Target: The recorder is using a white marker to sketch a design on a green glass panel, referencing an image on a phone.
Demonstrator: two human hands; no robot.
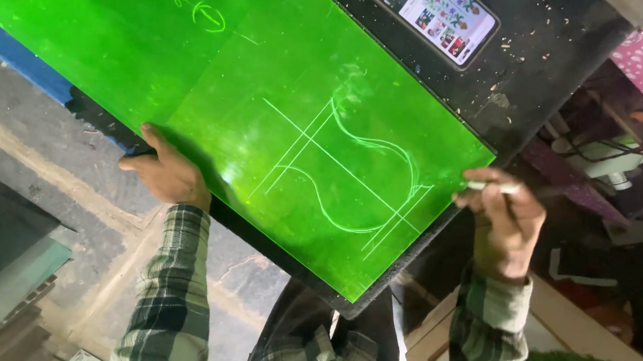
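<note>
Now left hand (168, 171) flat on green sheet's (264, 91) near edge, right hand (505, 221) closed around scribing tool (489, 185).

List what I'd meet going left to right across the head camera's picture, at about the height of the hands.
Left hand on the sheet's edge → green sheet with its scratched curved outline → right hand holding a thin marking tool.
</note>
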